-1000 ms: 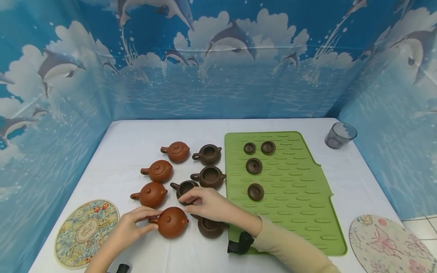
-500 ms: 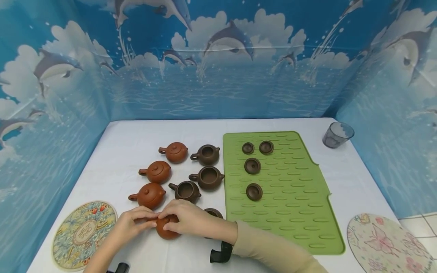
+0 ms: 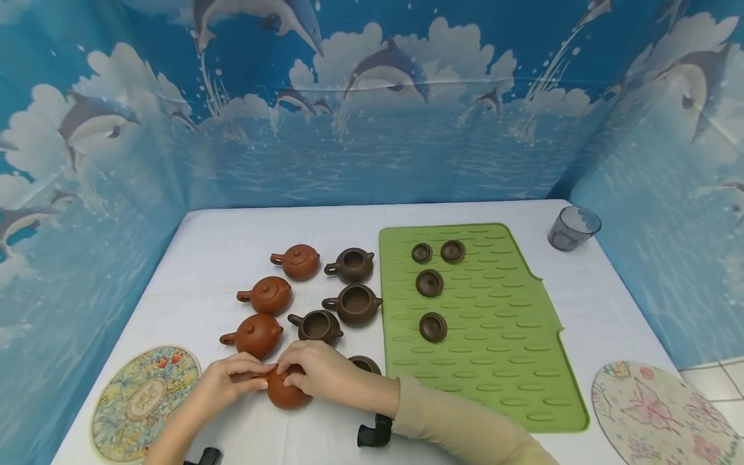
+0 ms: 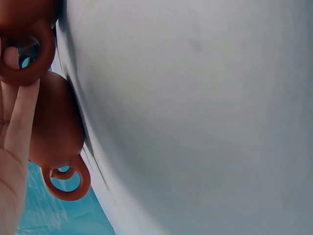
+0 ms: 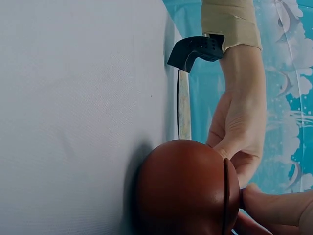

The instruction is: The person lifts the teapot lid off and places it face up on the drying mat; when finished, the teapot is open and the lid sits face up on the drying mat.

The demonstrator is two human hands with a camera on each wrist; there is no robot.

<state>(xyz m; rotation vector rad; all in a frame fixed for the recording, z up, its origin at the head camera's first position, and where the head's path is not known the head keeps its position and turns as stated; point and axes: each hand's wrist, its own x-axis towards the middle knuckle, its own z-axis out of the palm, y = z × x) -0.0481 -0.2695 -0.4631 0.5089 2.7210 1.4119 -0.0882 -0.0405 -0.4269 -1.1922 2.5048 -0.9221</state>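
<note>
The nearest reddish-brown teapot (image 3: 286,395) stands on the white cloth, partly covered by my right hand (image 3: 316,374). That hand reaches over it from the right and pinches the knob of its lid (image 5: 233,191); a thin dark seam shows between lid and body. My left hand (image 3: 229,384) pinches the same teapot's handle (image 4: 45,54). Behind it stand three more lidded reddish teapots, the closest being a round teapot (image 3: 259,336). To the right are several dark brown lidless teapots, among them a small pot (image 3: 318,326) and a pot mostly behind my right forearm (image 3: 365,363).
On the green mat (image 3: 494,361) lie several dark brown lids, one of them a lid (image 3: 433,327) with its hollow side up. A grey glass (image 3: 574,228) stands far right. Round patterned mats lie at left (image 3: 145,403) and right (image 3: 651,403).
My right hand has come left and nearer from over the dark pots onto the nearest reddish teapot's lid, where it has stayed since half a second ago. My left hand has kept to the handle.
</note>
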